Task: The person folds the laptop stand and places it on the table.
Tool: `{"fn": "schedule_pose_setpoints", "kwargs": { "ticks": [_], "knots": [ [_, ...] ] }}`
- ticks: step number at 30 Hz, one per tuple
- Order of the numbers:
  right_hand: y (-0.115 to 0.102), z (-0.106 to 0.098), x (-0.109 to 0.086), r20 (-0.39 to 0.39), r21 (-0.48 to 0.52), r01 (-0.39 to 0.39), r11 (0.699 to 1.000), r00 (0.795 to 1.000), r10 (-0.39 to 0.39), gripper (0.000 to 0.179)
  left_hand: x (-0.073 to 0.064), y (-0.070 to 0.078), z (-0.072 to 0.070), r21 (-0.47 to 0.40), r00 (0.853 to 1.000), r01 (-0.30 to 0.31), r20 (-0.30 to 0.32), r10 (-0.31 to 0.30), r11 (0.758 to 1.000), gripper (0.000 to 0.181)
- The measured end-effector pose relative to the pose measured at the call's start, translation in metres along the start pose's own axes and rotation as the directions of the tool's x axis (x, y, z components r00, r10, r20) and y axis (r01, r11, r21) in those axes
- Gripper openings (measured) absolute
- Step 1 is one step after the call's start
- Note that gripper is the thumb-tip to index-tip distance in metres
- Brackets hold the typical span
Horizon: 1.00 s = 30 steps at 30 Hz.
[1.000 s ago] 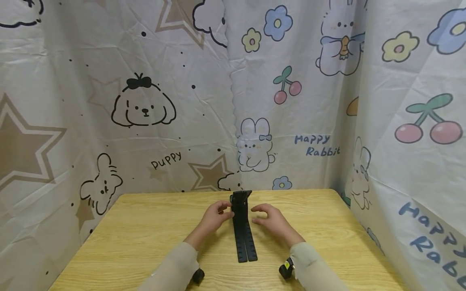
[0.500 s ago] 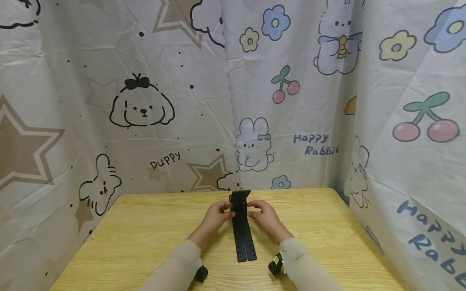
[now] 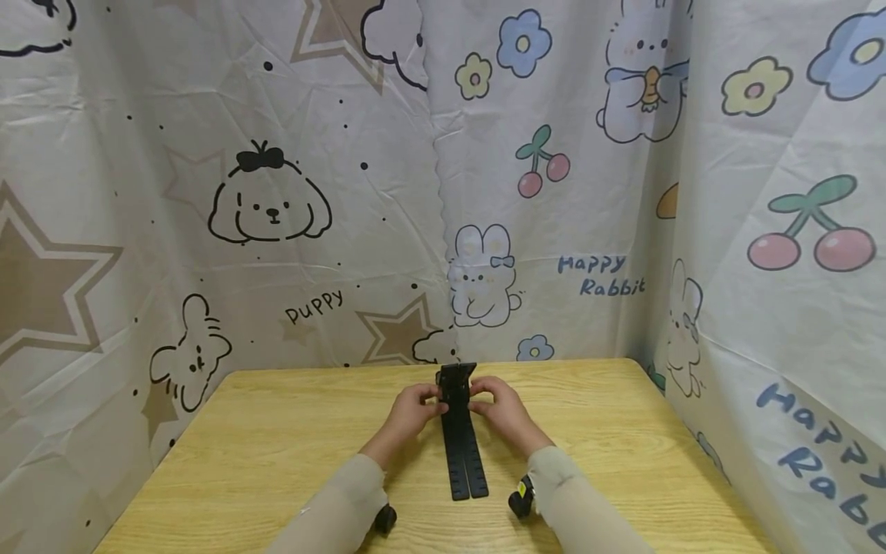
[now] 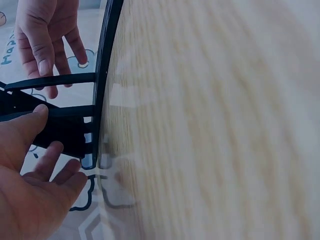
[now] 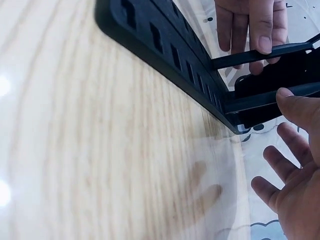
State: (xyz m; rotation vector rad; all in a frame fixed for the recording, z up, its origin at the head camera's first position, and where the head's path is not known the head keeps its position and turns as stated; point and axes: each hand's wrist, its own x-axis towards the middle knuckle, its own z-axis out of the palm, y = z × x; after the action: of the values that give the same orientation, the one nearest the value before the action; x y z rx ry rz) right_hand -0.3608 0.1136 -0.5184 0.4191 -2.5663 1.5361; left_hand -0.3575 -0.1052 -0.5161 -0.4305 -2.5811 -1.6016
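A black folding stand (image 3: 465, 454) rests on the wooden table, its long slotted base (image 5: 172, 55) pointing toward me and its upper part raised at the far end. From the left, my left hand (image 3: 407, 414) pinches a side strut (image 4: 70, 111) of the stand, thumb on the near face and some fingers spread behind. On the other side my right hand (image 3: 507, 413) holds the opposite strut (image 5: 257, 101) with its thumb; its other fingers stay spread apart. The dark panel (image 4: 62, 132) between the struts is partly hidden by the hands.
The wooden table (image 3: 291, 431) reaches back to a printed curtain (image 3: 388, 231), and another curtain (image 3: 782, 308) closes the right side. Small black wrist cameras (image 3: 385, 519) sit under both sleeves, close to the tabletop.
My right hand has moved left from beside the stand onto its right strut. The left hand stays at the left strut. The stand's base has hardly moved.
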Motion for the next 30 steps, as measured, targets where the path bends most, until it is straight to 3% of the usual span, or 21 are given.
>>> {"fn": "schedule_pose_setpoints", "kwargs": {
  "ticks": [13, 21, 30],
  "knots": [
    [0.002, -0.004, 0.007, 0.095, -0.009, -0.003, 1.000, 0.995, 0.004, 0.009, 0.002, 0.003, -0.002, 0.138, 0.993, -0.102, -0.045, 0.109, 0.985, 0.010],
    [0.003, -0.002, 0.010, 0.112, 0.020, 0.007, 1.000, 0.994, -0.009, 0.006, 0.003, 0.002, -0.006, 0.020, 0.998, -0.057, 0.026, 0.056, 0.998, 0.008],
    [0.007, -0.008, 0.015, 0.140, 0.010, 0.031, 0.999, 0.990, -0.032, 0.009, 0.006, 0.001, -0.008, 0.001, 0.998, -0.039, 0.056, 0.039, 0.999, 0.006]
  ]
}}
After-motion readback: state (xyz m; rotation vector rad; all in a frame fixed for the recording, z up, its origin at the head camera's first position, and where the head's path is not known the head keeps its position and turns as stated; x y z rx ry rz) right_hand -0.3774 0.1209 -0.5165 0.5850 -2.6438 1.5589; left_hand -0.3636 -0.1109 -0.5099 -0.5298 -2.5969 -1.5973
